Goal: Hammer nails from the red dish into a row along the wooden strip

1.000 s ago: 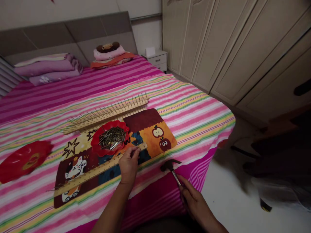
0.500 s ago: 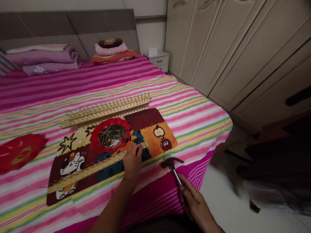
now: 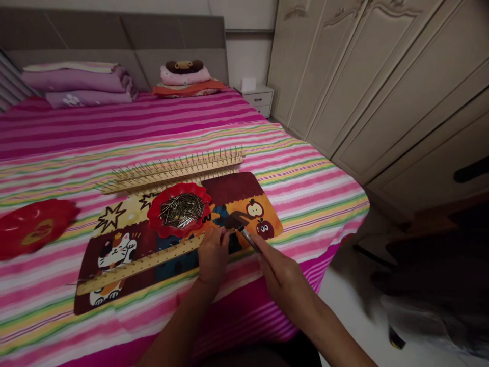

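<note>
My right hand point(image 3: 280, 272) is wrapped round the handle of a claw hammer point(image 3: 250, 238), whose dark, blurred head is at the right end of a narrow wooden strip point(image 3: 153, 261). At that same end my left hand point(image 3: 214, 252) is closed in a pinch, close to the hammer head. Whatever its fingertips hold is too small and hidden to make out. Rows of thin nails stand along the strip, which lies on a patterned mat point(image 3: 141, 278). Just behind it, a red scalloped bowl point(image 3: 155, 224) holds a heap of loose nails point(image 3: 183, 210).
Behind the bowl lies another wooden strip point(image 3: 179, 172), bristling with nails on more than one side. A red dish point(image 3: 23, 224) sits at the left. Everything rests on a bed with a striped sheet point(image 3: 313, 178). Folded bedding point(image 3: 87, 84), a nightstand point(image 3: 260, 98) and wardrobe doors point(image 3: 344, 76) stand beyond.
My right hand has raised the hammer and brought it left, from beside the mat to the strip's right end. My left hand stays pinched there. The view has shifted slightly.
</note>
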Action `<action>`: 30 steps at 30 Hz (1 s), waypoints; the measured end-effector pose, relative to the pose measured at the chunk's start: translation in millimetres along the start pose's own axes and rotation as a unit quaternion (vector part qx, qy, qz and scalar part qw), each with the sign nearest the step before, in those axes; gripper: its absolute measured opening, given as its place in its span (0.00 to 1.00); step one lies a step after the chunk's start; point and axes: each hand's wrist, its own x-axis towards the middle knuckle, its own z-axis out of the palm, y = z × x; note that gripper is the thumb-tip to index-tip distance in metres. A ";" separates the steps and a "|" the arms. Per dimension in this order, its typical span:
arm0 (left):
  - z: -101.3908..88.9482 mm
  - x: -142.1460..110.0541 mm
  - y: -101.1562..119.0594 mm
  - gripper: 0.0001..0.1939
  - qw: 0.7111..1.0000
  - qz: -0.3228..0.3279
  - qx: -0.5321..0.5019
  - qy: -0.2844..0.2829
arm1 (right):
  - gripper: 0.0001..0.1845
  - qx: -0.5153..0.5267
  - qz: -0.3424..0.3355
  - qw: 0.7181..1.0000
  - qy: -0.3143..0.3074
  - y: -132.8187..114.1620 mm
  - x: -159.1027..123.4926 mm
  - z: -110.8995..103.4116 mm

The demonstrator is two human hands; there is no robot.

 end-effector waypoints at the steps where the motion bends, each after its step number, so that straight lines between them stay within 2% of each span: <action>1: -0.3 0.0 -0.5 0.08 1.000 0.005 0.007 -0.001 | 0.26 -0.012 0.010 1.000 -0.021 -0.5 0.5 0.8; 3: -0.8 0.5 -1.3 0.08 1.000 0.013 0.013 -0.005 | 0.26 -0.022 0.030 0.998 -0.050 -2.4 -2.5 0.1; 5: -0.8 1.1 -1.6 0.08 1.000 0.012 0.003 -0.010 | 0.26 -0.004 0.037 0.998 -0.045 -4.5 -10.4 -3.2; 8: -2.2 -0.1 -0.5 0.07 0.999 -0.007 -0.028 -0.015 | 0.26 0.063 0.053 0.996 -0.032 -0.6 -29.5 -7.1; 10: -8.3 -2.6 0.8 0.06 0.999 -0.020 -0.044 -0.020 | 0.24 0.108 0.090 0.990 -0.031 9.8 -44.7 -4.7; 12: -22.2 -4.4 1.8 0.06 0.998 -0.013 -0.052 -0.025 | 0.25 0.150 0.136 0.979 -0.032 25.5 -59.9 3.0; 15: -57.3 4.2 0.3 0.06 0.999 0.005 -0.037 -0.002 | 0.26 0.198 0.211 0.957 -0.004 51.4 -80.0 19.6; 16: -70.4 11.7 -2.0 0.07 1.000 -0.009 -0.014 0.015 | 0.26 0.198 0.226 0.954 -0.001 59.1 -85.5 24.8; 17: -82.6 21.4 -5.5 0.08 0.999 -0.032 0.018 0.009 | 0.27 0.192 0.236 0.953 -0.006 66.0 -90.2 29.4; 19: -100.5 44.8 -15.8 0.08 0.989 -0.086 0.113 -0.038 | 0.29 0.181 0.242 0.953 -0.025 76.9 -96.7 35.9; 20: -105.1 56.7 -21.9 0.09 0.977 -0.102 0.165 -0.090 | 0.29 0.177 0.242 0.953 -0.033 80.8 -98.5 38.0; 21: -106.7 67.5 -28.2 0.09 0.962 -0.110 0.205 -0.144 | 0.29 0.176 0.242 0.954 -0.039 83.7 -99.5 39.4; 23: -102.8 84.3 -39.1 0.08 0.949 -0.112 0.228 -0.189 | 0.29 0.174 0.241 0.954 -0.042 86.9 -99.8 40.8; 27: -86.3 99.5 -49.3 0.07 0.940 -0.110 0.241 -0.217 | 0.28 0.168 0.248 0.953 -0.038 87.1 -98.4 40.9; 30: -81.4 104.4 -50.2 0.05 0.937 -0.109 0.235 -0.235 | 0.28 0.160 0.248 0.955 -0.036 85.7 -98.2 40.4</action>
